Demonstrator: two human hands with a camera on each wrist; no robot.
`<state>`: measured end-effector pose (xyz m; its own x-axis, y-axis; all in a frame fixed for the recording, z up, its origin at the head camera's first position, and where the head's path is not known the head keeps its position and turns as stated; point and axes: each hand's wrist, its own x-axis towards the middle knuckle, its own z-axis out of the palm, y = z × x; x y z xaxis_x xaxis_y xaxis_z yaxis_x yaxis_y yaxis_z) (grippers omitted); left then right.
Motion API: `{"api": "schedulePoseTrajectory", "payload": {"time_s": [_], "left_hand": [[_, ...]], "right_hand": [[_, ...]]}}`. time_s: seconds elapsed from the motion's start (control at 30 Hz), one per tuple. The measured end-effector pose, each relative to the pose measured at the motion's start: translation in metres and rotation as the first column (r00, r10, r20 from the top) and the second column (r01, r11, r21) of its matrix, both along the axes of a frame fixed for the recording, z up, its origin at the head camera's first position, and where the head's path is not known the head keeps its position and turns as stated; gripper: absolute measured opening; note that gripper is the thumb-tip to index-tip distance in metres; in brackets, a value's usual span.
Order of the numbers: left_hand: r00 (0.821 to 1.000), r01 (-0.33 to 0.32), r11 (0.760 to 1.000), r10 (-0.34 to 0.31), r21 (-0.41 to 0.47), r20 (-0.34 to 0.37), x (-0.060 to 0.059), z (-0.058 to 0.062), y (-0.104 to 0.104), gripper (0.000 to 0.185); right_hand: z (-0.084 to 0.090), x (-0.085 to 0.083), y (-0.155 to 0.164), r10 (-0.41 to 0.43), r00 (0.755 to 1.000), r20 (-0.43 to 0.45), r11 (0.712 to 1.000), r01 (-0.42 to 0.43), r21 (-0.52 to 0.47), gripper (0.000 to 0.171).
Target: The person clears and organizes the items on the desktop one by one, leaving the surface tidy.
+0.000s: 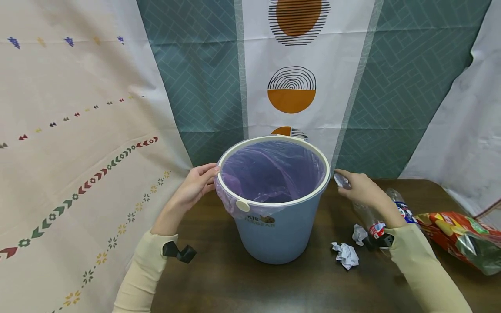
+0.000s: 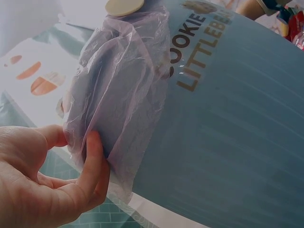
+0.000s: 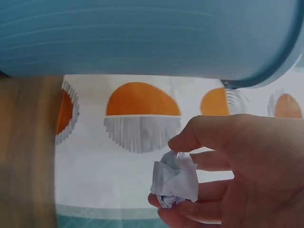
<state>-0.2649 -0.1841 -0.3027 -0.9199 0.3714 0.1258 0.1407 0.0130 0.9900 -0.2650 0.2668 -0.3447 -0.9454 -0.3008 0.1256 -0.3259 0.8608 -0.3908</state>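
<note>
Plastic bottle (image 1: pixel 375 217) half hidden behind right forearm.

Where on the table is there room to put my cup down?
The bare brown table in front of the blue bin, between the two sleeves, is free. So is the strip left of the bin. The right side is crowded: paper balls, a plastic bottle and a snack bag.

1. A dark wooden desk (image 1: pixel 242 282) fills the foreground.
2. Behind it hangs a teal and white curtain (image 1: pixel 297 65) with orange circles.
3. A beige patterned cloth (image 1: pixel 70 130) drapes on the left.
</note>
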Motion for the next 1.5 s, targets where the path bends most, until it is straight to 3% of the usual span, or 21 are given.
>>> {"api": "schedulePoseTrajectory", "payload": {"time_s": [0.43, 0.73, 1.13, 1.5], "left_hand": [[1.0, -0.009, 1.0, 0.009, 0.005, 0.013, 0.001, 0.0, 0.001, 0.045], [1.0, -0.003, 1.0, 0.003, 0.004, 0.011, 0.0, -0.002, 0.0, 0.045], [1.0, 0.006, 1.0, -0.006, 0.003, -0.02, -0.003, -0.001, 0.0, 0.044], [1.0, 0.011, 1.0, -0.011, 0.017, -0.003, -0.003, -0.002, -0.001, 0.044]], "right_hand": [[0.032, 0.011, -0.004, 0.022, 0.992, -0.127, 1.0, -0.021, 0.014, 0.054], [0.044, 0.011, -0.013, 0.068, 0.947, -0.313, 0.996, -0.084, -0.037, 0.051], [0.068, 0.011, -0.032, -0.05, 0.925, -0.376, 0.978, -0.031, -0.206, 0.058], [0.076, 0.01, -0.049, -0.036, 0.858, -0.512, 0.967, -0.1, -0.236, 0.052]]}}
